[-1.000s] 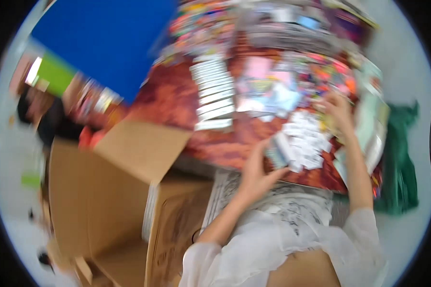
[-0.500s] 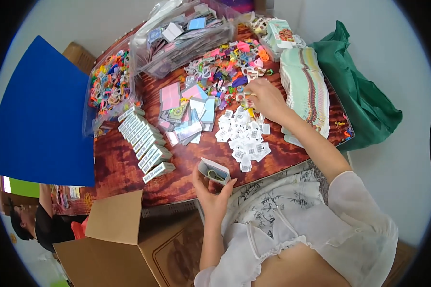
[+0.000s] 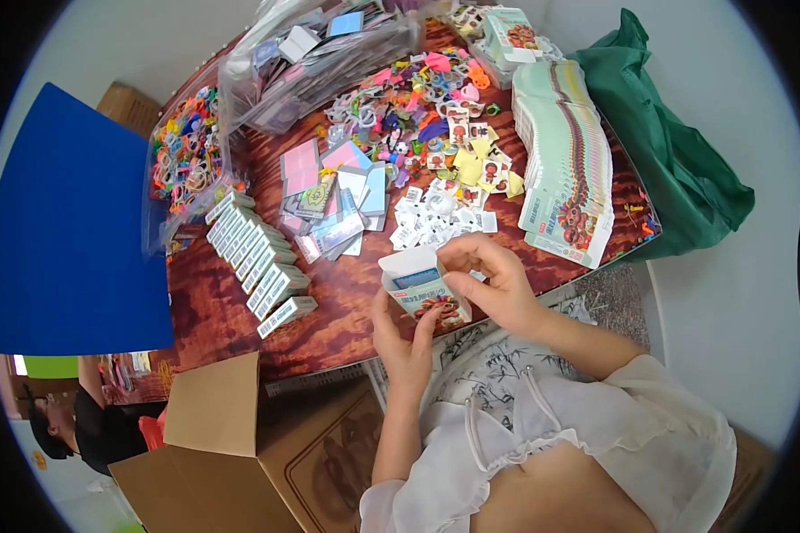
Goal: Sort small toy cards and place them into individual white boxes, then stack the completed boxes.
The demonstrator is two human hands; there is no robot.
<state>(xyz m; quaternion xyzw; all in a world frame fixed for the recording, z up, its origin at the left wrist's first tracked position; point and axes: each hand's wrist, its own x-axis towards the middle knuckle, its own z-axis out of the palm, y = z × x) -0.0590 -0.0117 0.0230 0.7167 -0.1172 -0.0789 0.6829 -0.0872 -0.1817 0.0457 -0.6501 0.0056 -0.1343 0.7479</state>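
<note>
A small open carton (image 3: 415,286), white and pale green with a printed figure, is gripped from below by my left hand (image 3: 400,342). Its top flap stands up, and something blue shows inside. Against the carton's right upper edge, my right hand (image 3: 498,286) is closed, thumb on the side and fingers curled at the opening. Anything else in those fingers is hidden. Just beyond lie a pile of small white printed slips (image 3: 422,222) and some picture stickers with yellow pieces (image 3: 471,167). Filled cartons (image 3: 265,262) stand in a slanting row at left.
Pink and blue cards (image 3: 336,200) and colourful small trinkets (image 3: 409,111) cover mid-table. Behind are clear tubs of cards (image 3: 307,93) and rings (image 3: 187,147). Flat cartons (image 3: 556,133) and a green bag (image 3: 676,169) lie right. A cardboard box (image 3: 213,409), blue panel (image 3: 80,222) and person (image 3: 107,426) are left.
My right hand has drawn back from the trinkets to the carton. My left hand has raised and turned the carton so its printed front shows. The view has shifted slightly.
</note>
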